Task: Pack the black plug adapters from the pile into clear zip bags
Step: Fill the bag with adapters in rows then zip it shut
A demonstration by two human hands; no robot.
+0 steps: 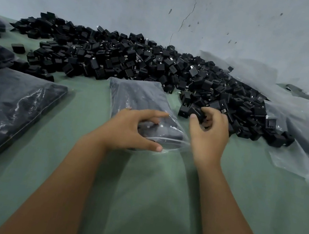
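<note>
One adapter [199, 111] pinched in right hand [209, 133], just right of zip bag [138, 96] mouth; left hand [135, 130] grips mouth open, bag's long axis running near-to-far

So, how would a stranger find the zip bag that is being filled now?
Start at the big pile of black plug adapters along the wall. The clear plastic zip bag lies before it, centre. Unlike the others, its mouth is held open by the left hand.

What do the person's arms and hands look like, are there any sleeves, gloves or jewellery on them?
Both forearms are bare up to the frame's edge, with no sleeves showing. The left hand and right hand wear no gloves, and no rings, watch or bracelets are visible. The fingernails look short and unpainted.
</note>
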